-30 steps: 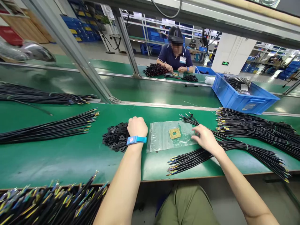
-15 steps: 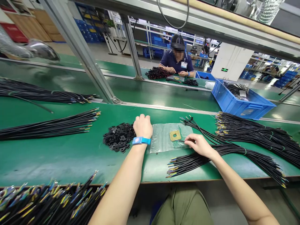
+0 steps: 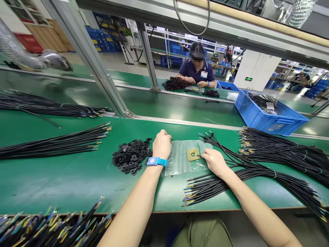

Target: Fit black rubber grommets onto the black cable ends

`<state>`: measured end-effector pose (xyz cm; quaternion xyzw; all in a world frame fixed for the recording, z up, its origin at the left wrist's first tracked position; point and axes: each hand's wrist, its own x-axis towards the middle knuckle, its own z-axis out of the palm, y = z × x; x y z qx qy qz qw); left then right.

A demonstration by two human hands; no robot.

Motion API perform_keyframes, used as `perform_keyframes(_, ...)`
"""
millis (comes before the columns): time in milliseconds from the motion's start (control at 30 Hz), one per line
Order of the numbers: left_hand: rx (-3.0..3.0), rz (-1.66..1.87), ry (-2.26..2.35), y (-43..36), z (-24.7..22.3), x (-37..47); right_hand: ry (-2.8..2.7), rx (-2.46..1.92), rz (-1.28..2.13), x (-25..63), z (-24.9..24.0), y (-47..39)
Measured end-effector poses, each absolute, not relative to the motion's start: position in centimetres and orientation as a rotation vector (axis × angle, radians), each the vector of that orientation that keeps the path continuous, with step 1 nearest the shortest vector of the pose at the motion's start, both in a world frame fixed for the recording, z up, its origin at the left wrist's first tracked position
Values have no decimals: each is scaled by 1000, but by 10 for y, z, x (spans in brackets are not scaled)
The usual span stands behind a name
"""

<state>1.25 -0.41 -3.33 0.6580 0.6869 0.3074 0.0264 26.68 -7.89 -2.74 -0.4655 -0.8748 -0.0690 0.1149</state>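
Note:
My right hand (image 3: 214, 161) is closed in a pinch on a black cable (image 3: 198, 156), whose thin wire end lies over the hole of a yellow square sponge (image 3: 191, 154). The sponge rests on a clear plastic bag (image 3: 177, 161) laid flat on the green table. At the bag's left edge my left hand (image 3: 161, 145), with a blue wrist strap (image 3: 156, 161), has its fingers curled; what they hold, if anything, is hidden. A pile of flat black parts with holes (image 3: 132, 154) lies just left of that wrist.
Bundles of black cables lie right (image 3: 272, 147), front right (image 3: 246, 176), left (image 3: 64, 142) and front left (image 3: 64, 226). A blue crate (image 3: 275, 120) stands at the back right. Metal posts (image 3: 89, 61) rise behind the table. A co-worker (image 3: 196, 68) sits opposite.
My right hand has moved left, bringing the cable's end from beside the sponge onto its hole. The left hand has shifted slightly right. The view has tilted a little.

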Motion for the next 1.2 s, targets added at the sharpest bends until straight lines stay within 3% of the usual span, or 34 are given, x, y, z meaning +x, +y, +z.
perform_keyframes(167,2048,1164,2033,-1,-35,8,-2525,-1389,-265,265,-24,-79)
perform_keyframes(367,1851,1586,1540,-11,-20,30,-2027,-1324,131,264,-31,-80)
perform_keyframes(567,1357,1188,1012,-32,-17,68,-1783,-1337,486,260,-31,-80)
perform_keyframes(767,1125,1063,801,-38,-14,71,-1695,-1337,570,258,-32,-77)
perform_keyframes(1200,1208,1043,803,-35,-17,67,-1661,-1356,585,257,-32,-76)
